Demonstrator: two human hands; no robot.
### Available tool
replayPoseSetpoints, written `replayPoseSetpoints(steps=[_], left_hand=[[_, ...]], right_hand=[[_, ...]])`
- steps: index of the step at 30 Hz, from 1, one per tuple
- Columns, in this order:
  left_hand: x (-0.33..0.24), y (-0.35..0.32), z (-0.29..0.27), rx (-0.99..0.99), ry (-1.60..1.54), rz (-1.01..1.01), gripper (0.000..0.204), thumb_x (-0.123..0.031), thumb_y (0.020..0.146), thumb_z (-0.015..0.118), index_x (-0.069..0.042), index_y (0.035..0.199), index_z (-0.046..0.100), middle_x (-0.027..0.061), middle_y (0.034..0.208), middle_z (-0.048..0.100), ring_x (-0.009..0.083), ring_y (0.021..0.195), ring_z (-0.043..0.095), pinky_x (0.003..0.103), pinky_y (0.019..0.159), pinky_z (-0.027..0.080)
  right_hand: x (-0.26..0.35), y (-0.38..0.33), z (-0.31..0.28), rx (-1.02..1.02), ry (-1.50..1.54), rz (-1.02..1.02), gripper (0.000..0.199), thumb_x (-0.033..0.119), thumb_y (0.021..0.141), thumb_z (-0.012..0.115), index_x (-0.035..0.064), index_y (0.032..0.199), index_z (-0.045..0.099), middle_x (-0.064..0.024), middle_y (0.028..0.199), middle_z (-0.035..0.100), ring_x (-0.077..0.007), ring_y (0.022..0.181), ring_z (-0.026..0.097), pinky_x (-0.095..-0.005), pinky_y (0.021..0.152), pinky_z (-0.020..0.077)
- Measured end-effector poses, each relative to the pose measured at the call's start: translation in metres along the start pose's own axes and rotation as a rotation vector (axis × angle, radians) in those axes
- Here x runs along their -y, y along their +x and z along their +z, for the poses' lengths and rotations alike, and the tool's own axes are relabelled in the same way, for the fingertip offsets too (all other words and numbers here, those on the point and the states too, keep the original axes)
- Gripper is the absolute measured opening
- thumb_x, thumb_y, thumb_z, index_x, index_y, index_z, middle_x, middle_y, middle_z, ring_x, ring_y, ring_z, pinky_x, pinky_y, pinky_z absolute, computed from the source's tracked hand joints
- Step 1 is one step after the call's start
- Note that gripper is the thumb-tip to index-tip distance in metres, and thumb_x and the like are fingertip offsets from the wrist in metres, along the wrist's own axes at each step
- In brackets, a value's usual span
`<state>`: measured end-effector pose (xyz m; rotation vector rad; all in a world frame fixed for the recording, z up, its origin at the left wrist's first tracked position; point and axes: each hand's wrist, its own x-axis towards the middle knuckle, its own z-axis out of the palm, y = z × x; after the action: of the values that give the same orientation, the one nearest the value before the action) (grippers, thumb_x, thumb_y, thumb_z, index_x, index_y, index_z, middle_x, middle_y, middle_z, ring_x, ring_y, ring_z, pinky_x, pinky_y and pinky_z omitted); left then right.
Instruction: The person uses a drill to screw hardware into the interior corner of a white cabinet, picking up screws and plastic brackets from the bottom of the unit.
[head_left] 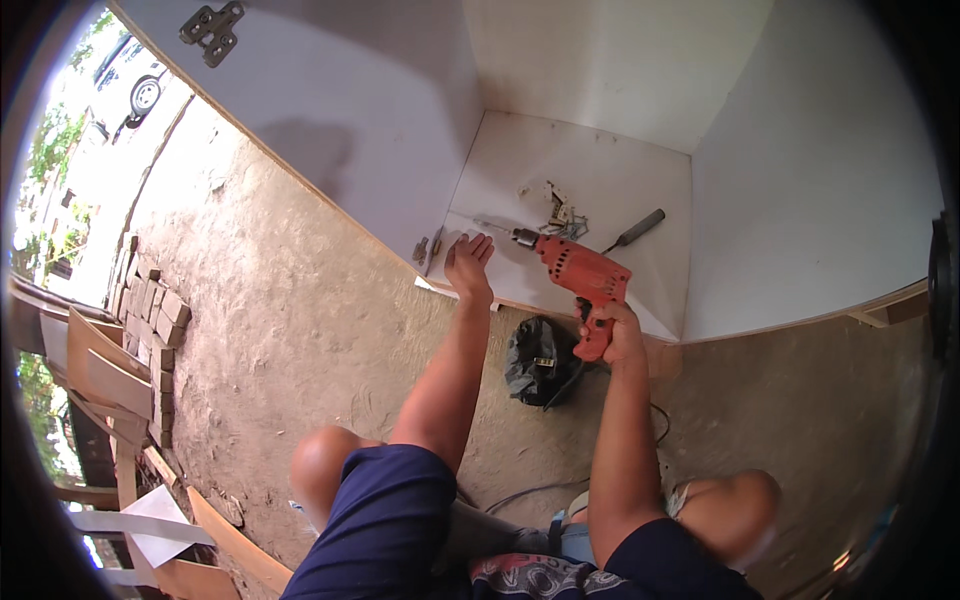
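Observation:
An orange-red power drill is in my right hand, whose fingers wrap round its grip near the trigger. The drill's chuck and thin bit point left, over the floor panel of a white cabinet. My left hand has its fingers stretched out at the cabinet's front left edge, left of the chuck, and nothing shows in it. Close beside that hand is a metal hinge at the left panel's lower end. Behind the drill lie a small heap of metal hinge parts and a dark-handled hand tool, its tip partly hidden.
Another metal hinge is fixed high on the left panel. Below the cabinet's front edge, a black plastic bag sits on the bare ground. A dark cable runs near my legs. Stacked bricks and board offcuts lie to the left.

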<state>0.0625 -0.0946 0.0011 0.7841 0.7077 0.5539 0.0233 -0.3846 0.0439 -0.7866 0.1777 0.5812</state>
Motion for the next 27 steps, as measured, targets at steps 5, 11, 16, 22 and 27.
replayPoseSetpoints(steps=[5,11,16,22,27], left_hand=[[-0.009,-0.002,-0.016,0.016,-0.078,-0.041,0.047,-0.027,0.115,0.049,0.012,0.141,0.051,0.0278,0.130,0.068,0.0386,0.121,0.071,0.047,0.108,0.059],[-0.010,0.003,-0.022,0.060,-0.051,-0.092,0.035,-0.022,0.115,0.049,0.009,0.132,0.056,0.0238,0.131,0.069,0.0373,0.122,0.071,0.048,0.109,0.059],[-0.011,0.015,-0.024,0.034,-0.046,-0.151,0.030,-0.019,0.114,0.051,0.008,0.125,0.059,0.0209,0.126,0.071,0.0358,0.119,0.072,0.047,0.107,0.061],[-0.014,0.015,-0.026,0.058,0.132,-0.137,0.026,-0.016,0.114,0.054,0.009,0.119,0.061,0.0208,0.117,0.073,0.0346,0.104,0.076,0.045,0.098,0.066],[-0.021,0.026,-0.032,0.081,0.246,-0.176,0.029,-0.018,0.113,0.060,0.010,0.117,0.063,0.0231,0.111,0.075,0.0330,0.102,0.078,0.044,0.091,0.068]], right_hand=[[-0.019,0.004,0.014,0.016,-0.055,0.063,0.050,0.005,0.077,0.063,-0.0058,0.126,0.067,-0.0176,0.104,0.075,-0.0276,0.086,0.071,-0.0388,0.063,0.0577],[-0.027,0.005,0.010,-0.027,-0.063,0.128,0.046,0.007,0.080,0.066,-0.0055,0.125,0.068,-0.0172,0.105,0.075,-0.0286,0.086,0.073,-0.0391,0.063,0.0590],[-0.024,0.006,0.027,-0.125,-0.180,0.086,0.037,0.005,0.088,0.074,0.0011,0.124,0.068,-0.0143,0.104,0.076,-0.0270,0.084,0.075,-0.0389,0.062,0.0593],[-0.017,0.001,0.039,-0.190,-0.379,0.015,0.047,0.000,0.086,0.082,0.0025,0.129,0.062,-0.0116,0.102,0.076,-0.0213,0.074,0.074,-0.0369,0.058,0.0594],[-0.013,0.003,0.054,-0.269,-0.497,-0.034,0.048,-0.006,0.081,0.084,0.0009,0.121,0.058,-0.0123,0.099,0.076,-0.0194,0.063,0.072,-0.0339,0.052,0.0584]])
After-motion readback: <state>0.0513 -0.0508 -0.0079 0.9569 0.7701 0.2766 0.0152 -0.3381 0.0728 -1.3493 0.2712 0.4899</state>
